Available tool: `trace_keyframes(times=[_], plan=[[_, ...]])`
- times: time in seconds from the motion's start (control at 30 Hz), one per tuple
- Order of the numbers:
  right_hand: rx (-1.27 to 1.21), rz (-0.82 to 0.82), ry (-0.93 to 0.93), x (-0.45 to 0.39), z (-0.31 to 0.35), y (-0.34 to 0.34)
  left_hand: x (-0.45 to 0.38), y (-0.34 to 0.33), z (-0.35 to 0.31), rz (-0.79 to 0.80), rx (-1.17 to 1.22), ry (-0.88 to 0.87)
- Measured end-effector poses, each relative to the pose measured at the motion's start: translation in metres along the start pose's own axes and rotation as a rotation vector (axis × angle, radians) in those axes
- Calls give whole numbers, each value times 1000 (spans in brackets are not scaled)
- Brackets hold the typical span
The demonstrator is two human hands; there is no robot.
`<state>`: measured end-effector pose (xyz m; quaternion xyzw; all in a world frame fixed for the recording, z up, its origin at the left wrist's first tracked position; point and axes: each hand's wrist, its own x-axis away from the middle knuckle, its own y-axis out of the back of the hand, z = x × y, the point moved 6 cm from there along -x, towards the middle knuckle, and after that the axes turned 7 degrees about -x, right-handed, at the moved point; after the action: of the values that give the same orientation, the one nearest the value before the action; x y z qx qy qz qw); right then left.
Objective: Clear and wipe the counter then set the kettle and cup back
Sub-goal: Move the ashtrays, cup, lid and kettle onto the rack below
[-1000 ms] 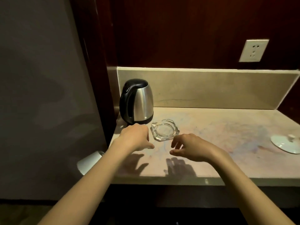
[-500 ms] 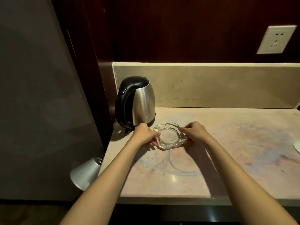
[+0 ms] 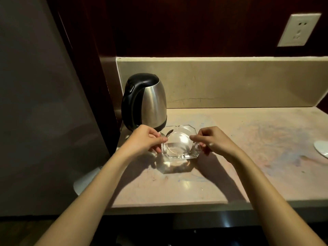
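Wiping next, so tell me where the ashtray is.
Head view: the ashtray is left of centre, just in front of the kettle, gripped by both hands.

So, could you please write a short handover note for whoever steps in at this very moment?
Left hand: pinches the left rim of the clear faceted glass ashtray.
Right hand: pinches its right rim; the shadow beneath suggests the ashtray is lifted off the counter.
The steel kettle with black handle stands at the back left of the stained beige stone counter. A white lid lies at the right edge. No cup in view.
Done: ashtray gripped.
Left: clear everything, wipe, return kettle and cup.
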<state>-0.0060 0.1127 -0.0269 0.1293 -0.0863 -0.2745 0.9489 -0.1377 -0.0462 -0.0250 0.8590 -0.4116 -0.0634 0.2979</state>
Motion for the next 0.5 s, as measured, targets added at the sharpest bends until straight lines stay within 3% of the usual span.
trace_keyframes(times=[0.27, 0.5], plan=[[-168, 202, -29, 69, 30, -55, 76, 42, 8, 46, 21, -49], [-193, 291, -52, 126, 33, -130, 153, 76, 56, 54, -26, -52]])
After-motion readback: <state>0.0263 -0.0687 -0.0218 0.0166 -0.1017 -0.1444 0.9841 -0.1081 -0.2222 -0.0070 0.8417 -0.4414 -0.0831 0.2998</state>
